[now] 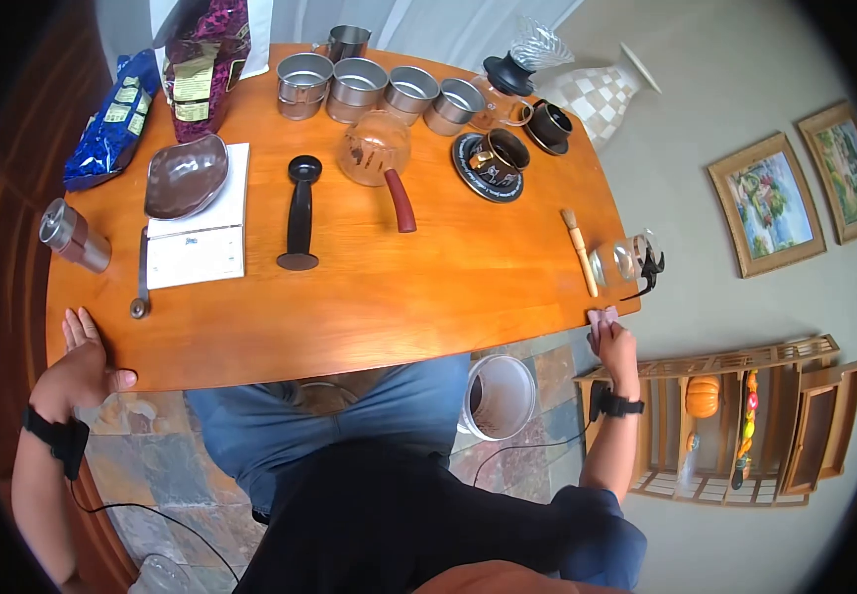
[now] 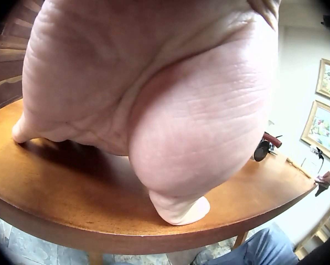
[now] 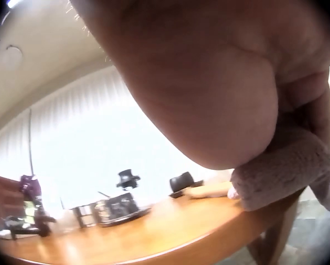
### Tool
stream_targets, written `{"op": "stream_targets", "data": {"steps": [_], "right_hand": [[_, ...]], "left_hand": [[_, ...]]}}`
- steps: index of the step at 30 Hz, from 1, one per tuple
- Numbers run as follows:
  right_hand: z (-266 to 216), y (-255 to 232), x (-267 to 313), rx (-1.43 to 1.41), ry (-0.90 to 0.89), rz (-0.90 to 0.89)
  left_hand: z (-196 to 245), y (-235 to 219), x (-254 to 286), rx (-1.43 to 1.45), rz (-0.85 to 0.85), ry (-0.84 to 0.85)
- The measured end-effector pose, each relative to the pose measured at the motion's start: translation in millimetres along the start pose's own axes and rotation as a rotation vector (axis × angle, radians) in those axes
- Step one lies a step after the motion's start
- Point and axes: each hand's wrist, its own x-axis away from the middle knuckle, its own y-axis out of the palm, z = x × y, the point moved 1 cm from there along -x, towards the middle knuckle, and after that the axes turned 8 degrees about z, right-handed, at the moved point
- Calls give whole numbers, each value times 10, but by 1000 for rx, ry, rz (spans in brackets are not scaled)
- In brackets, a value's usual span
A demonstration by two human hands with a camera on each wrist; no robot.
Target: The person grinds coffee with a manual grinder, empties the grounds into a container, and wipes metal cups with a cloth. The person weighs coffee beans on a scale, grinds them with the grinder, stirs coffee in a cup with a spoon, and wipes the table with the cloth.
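Note:
My left hand (image 1: 77, 366) rests on the left end of the wooden table (image 1: 369, 317), fingers extended on the top and thumb at the front edge. In the left wrist view its palm arches above the wood, with the fingertips and thumb touching down. At the table's right corner my right hand (image 1: 614, 348) grips a folded pink cloth (image 3: 286, 171), which hangs by the edge. Just beyond the cloth lie a wooden-handled brush (image 1: 579, 252) and a glass vessel with black fittings (image 1: 616, 263). Nearest the left hand are a metal coffee grinder (image 1: 76, 236) and its crank handle (image 1: 143, 272).
Several metal cups (image 1: 359, 89) line the back, near a glass pot with a red handle (image 1: 374, 148). A black tamper-like tool (image 1: 300, 213) stands mid-table. Left are a brown dish (image 1: 187, 176), white paper (image 1: 196, 259) and coffee bags (image 1: 111, 119). A white bucket (image 1: 503, 396) sits below.

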Motion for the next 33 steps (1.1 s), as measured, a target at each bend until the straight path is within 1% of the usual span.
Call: {"op": "stream_targets", "data": {"steps": [2, 4, 6, 8, 9, 11, 12, 14, 15, 16, 18, 22, 23, 25, 27, 30, 31, 33], "right_hand": [[-466, -195, 292, -2, -43, -4], [-927, -346, 500, -88, -172, 25], [-1179, -312, 567, -190, -444, 84], [-1373, -248, 593, -169, -529, -101], [-1419, -168, 599, -177, -525, -95], [-1499, 9, 602, -4, -787, -21], [-1539, 19, 567, -10, -788, -18], [-1647, 2, 417, 17, -752, -139], [-1677, 24, 301, 2, -731, -161], [-1686, 82, 175, 0, -726, -155], [-1681, 241, -108, -34, -737, -55], [-1685, 483, -711, -38, -693, -53], [-1663, 603, -890, 1, -719, -31], [-1709, 647, -1123, 36, -741, -2], [-1819, 604, -1251, 96, -679, -82], [-1924, 645, -1414, 161, -697, -98], [-1833, 819, -1502, 91, -764, 70], [-1821, 858, -1505, 45, -752, 94]], "left_hand": [[2, -5, -9, -7, -4, -8], [16, -16, 10, 8, -14, -4], [21, -16, 18, -5, -7, 7], [21, -19, 23, -13, 4, 13], [17, -11, 30, 0, 0, 17], [29, -25, 52, 8, -7, 23], [26, -29, 55, 6, -3, 19], [33, -39, 49, 3, -22, 23], [38, -44, 44, 2, -16, 24], [41, -45, 36, -16, -27, 18], [44, -36, 14, -39, -30, 15], [32, -16, 27, -23, -34, 13], [44, -34, 36, -22, -42, 16], [71, -53, 62, -32, -38, 14], [105, -85, 99, -33, -46, 4], [75, -59, 83, -48, -35, 22], [76, -70, 97, -46, -32, 19], [114, -93, 127, -53, -38, 20]]}}
